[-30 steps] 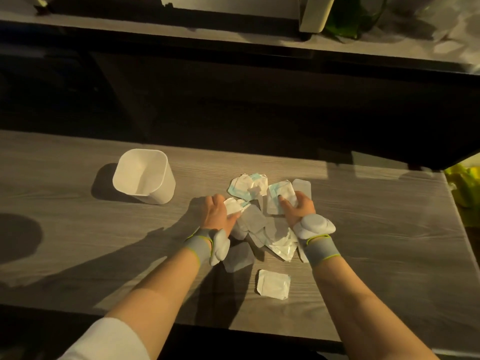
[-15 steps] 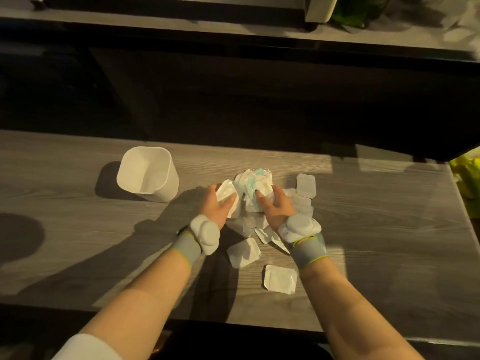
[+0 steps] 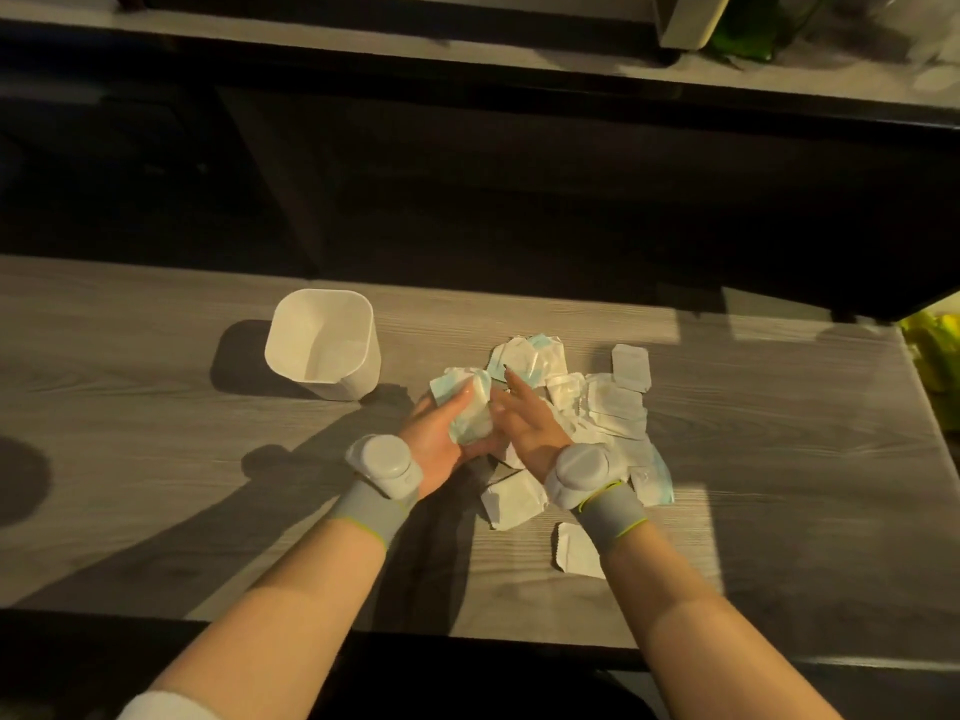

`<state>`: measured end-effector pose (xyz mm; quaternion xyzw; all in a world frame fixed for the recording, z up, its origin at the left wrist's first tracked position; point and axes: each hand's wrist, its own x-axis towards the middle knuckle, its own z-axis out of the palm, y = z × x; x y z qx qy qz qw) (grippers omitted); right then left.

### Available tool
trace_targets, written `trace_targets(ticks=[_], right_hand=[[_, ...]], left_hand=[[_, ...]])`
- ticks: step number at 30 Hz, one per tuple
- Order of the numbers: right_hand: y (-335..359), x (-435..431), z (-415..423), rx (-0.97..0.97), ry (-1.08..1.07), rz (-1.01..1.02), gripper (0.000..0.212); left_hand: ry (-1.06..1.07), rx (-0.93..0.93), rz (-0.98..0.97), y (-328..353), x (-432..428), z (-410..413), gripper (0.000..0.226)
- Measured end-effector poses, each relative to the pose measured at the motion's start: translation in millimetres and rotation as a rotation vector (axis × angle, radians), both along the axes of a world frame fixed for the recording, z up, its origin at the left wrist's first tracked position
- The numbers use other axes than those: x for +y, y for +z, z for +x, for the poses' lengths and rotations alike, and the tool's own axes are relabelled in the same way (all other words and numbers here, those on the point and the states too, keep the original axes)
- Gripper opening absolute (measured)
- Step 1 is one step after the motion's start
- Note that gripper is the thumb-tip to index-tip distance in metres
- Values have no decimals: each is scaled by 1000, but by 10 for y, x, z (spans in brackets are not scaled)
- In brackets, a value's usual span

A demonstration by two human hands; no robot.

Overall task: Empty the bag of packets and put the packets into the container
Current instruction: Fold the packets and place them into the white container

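Note:
A white square container [image 3: 322, 345] stands open and upright on the wooden table [image 3: 156, 433], left of the pile. Several white and pale blue packets [image 3: 597, 402] lie heaped in the middle of the table. My left hand [image 3: 441, 444] is turned palm up and cups a bunch of packets [image 3: 470, 413]. My right hand [image 3: 524, 428] presses against that bunch from the right with its fingers stretched out. Loose packets lie nearer me [image 3: 511, 504] [image 3: 576, 550], and one lies at the far right of the heap [image 3: 631, 366]. No bag is in view.
The table's far edge drops into a dark gap below a shelf [image 3: 467, 49]. Something yellow-green [image 3: 935, 350] sits past the table's right edge. Both wrists wear grey bands with white sensor pods.
Both hands have drawn together from apart on the pile. The left hand has turned palm up and scooped a bunch of packets, with the right hand closing in against it.

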<state>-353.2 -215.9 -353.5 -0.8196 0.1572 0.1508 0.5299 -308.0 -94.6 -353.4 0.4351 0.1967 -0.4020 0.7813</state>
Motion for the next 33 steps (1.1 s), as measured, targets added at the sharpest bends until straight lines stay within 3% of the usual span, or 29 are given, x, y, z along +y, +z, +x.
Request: trace_targets(ticks=[2,4,6,9,14,16,18,21,25,27,30,33], right_hand=[[13,-142,91,-40,-247,-77,35],[-33,-292,248,-5,-354,-327,31],[-86,-395,427,77,-215,-518,38],[-140,-448,639,202,-12,-631,51],[-213,-420,746,205,142,-785,46],[-257,-416,734,198,125,-754,40],[-259,-387,697,185,-37,-655,32],[-166,-299,573,112,-312,-360,31],[-36,-43,287,-95,-424,85,22],[-44,103,194,-121,-449,196,22],[-58,277,107,-165,-333,100,27],[-139,366,27,-235,-173,-242,40]], left_hand=[[8,4,-46,1,88,33,24],[-18,-7,-40,34,167,57,21],[-33,-43,-3,50,257,76,22],[-33,-46,19,66,363,118,25],[-70,-3,62,48,444,184,41],[-104,-5,71,27,440,205,43],[-126,-22,113,3,402,214,38],[-113,3,161,-22,323,230,36],[-120,61,129,3,200,250,19],[-158,57,92,13,145,235,37],[-188,87,127,-41,92,179,69],[-176,83,158,-114,94,145,61]])
